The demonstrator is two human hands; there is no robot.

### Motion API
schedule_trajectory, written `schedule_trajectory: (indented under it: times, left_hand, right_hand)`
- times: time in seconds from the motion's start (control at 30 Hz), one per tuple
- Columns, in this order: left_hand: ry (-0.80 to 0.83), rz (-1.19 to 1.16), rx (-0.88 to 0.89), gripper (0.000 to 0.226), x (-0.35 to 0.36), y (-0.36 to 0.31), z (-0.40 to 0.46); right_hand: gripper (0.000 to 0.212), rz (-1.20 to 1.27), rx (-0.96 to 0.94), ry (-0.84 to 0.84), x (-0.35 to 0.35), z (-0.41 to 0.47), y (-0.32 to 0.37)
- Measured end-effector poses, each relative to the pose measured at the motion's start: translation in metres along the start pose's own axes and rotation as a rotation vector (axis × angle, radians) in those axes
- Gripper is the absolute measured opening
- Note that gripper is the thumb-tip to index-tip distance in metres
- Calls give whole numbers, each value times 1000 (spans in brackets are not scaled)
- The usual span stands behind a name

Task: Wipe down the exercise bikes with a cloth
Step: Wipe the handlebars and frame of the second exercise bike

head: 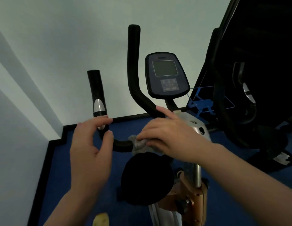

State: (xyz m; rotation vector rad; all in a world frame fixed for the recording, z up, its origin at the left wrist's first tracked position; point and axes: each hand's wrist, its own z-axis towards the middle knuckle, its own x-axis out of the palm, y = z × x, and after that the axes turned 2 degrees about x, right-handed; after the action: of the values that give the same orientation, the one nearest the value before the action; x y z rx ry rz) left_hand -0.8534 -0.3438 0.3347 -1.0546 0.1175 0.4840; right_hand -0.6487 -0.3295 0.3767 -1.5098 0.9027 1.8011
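I see the exercise bike (187, 176) standing upright on the blue floor, close to a pale wall corner. Its black handlebar (133, 66) rises in two curved prongs, the left one bearing a silver sensor patch, and a dark oval console (166, 75) with an unlit grey screen sits tilted between the bars. The round black saddle (146, 178) is nearest me. The grey cloth (139, 144) is bunched against the low curve of the handlebar, just above the saddle.
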Motion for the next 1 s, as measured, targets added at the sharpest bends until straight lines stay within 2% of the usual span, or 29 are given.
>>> schedule_trajectory:
  times: [0.17,0.27,0.4,0.57,0.7,0.83,1.0]
  left_hand:
    - [-6,49,-64,32,-8,15,-3]
    - [-25,47,-92,30,-9,21,-8]
    - [40,59,-64,31,-4,26,-11]
    - [94,75,-85,31,-5,26,-3]
    - [130,107,-62,35,-11,29,4]
    - [136,137,-26,36,-7,31,14]
    - [202,50,72,33,-16,45,29]
  right_hand:
    - [23,-70,-56,-61,3,-7,-16]
    - [21,-28,-14,-85,13,-3,-10]
    - [21,81,61,-81,20,19,10]
    - [24,58,47,-53,17,25,13]
    - [23,135,189,-70,18,13,20]
    - [24,233,220,-74,33,40,38]
    - [19,294,336,-45,28,33,34]
